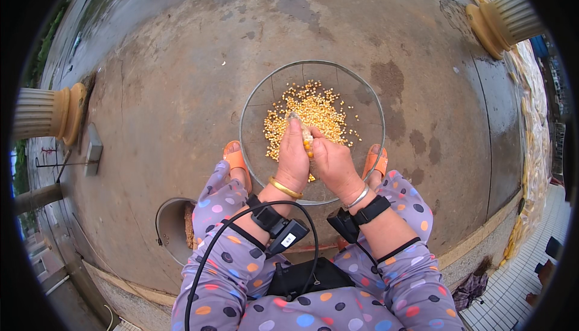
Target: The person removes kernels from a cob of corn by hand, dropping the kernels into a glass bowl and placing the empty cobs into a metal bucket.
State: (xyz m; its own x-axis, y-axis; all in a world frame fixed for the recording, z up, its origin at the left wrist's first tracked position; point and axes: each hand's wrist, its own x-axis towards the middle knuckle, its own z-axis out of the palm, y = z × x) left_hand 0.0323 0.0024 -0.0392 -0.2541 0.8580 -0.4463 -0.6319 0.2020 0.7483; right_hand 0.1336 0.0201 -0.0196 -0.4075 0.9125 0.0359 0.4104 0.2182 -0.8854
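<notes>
My left hand (pixel 295 152) grips a partly bared corn cob (pixel 307 135), its thumb lying along the pale upper end. A few yellow kernels still sit on the lower part of the cob. My right hand (pixel 334 159) is closed around the cob's lower right side, with the thumb pressed near those kernels; the fingers beneath are mostly hidden. Both hands are above a round sieve with a metal rim (pixel 380 104). Loose corn kernels (pixel 316 109) are heaped and scattered on its mesh.
Orange sandals (pixel 237 161) on the feet flank the sieve. A bucket (pixel 174 213) with brownish contents stands at the lower left. Fluted columns (pixel 40 113) rise at both sides. Corn cobs under plastic sheeting (pixel 533 118) lie along the right edge. A black cable (pixel 203 258) crosses the left forearm.
</notes>
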